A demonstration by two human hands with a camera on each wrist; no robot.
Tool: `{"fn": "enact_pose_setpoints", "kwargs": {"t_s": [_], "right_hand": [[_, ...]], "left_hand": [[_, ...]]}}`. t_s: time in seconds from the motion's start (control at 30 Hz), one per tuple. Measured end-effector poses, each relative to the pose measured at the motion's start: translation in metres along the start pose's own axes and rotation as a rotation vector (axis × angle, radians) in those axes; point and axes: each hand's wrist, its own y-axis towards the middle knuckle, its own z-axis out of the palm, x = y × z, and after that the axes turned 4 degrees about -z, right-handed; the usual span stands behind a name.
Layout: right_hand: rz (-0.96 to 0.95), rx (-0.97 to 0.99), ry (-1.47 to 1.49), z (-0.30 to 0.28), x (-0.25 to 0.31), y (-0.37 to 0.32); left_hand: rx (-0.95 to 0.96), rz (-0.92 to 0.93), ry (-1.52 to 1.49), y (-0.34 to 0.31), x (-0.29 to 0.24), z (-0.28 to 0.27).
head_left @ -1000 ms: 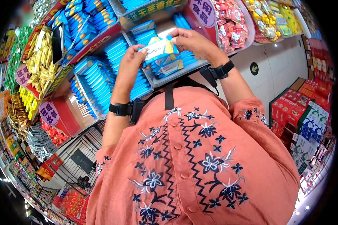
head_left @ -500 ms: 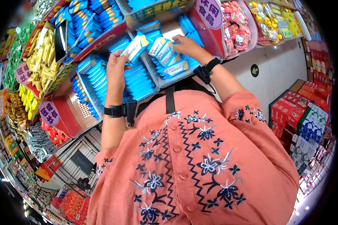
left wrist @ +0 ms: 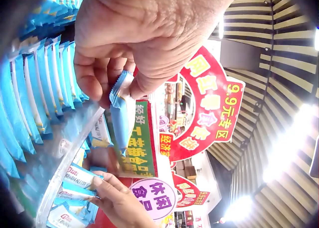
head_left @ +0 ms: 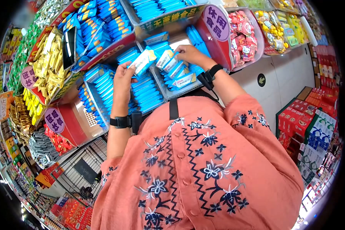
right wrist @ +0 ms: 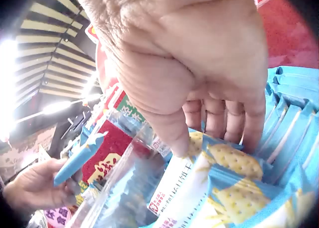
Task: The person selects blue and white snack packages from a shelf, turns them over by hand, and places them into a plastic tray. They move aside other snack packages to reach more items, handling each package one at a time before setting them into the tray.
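My left hand (head_left: 131, 74) pinches a blue and white cracker packet (head_left: 143, 61) by its end and holds it up over the clear divider between two shelf bins. In the left wrist view the same packet (left wrist: 122, 108) hangs from thumb and fingers. My right hand (head_left: 180, 53) reaches into the middle bin (head_left: 159, 86) and grips upright cracker packets (head_left: 168, 61) there. The right wrist view shows its fingers (right wrist: 224, 123) curled over packets printed with crackers (right wrist: 229, 163).
Rows of blue packets (head_left: 103, 88) fill the bins on the left. Yellow snacks (head_left: 50, 65) and a phone (head_left: 69, 46) lie further left. Red sweets (head_left: 241, 38) and a purple round sign (head_left: 216, 21) are to the right. Red cartons (head_left: 299, 111) stand low on the right.
One second ago both hands held packets together in front of the bin. The left hand has since moved left with one packet, and the right hand has gone down into the bin.
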Motion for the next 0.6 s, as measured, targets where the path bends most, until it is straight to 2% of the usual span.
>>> {"fn": "enact_pose_setpoints", "kwargs": {"t_s": [0.07,0.17,0.3,0.6], "right_hand": [[-0.083,0.001,0.107,-0.01,-0.004,0.001],[0.056,-0.087,0.345,-0.028,0.037,-0.019],[0.063,-0.029,0.551,-0.039,0.057,-0.022],[0.014,0.012,0.561,-0.037,0.073,-0.011]], "left_hand": [[-0.005,0.001,-0.024,0.002,-0.002,-0.004],[-0.027,-0.001,-0.035,0.005,-0.008,-0.006],[-0.028,0.001,-0.057,0.014,-0.012,-0.006],[-0.008,-0.019,-0.097,0.026,-0.015,0.0]]}}
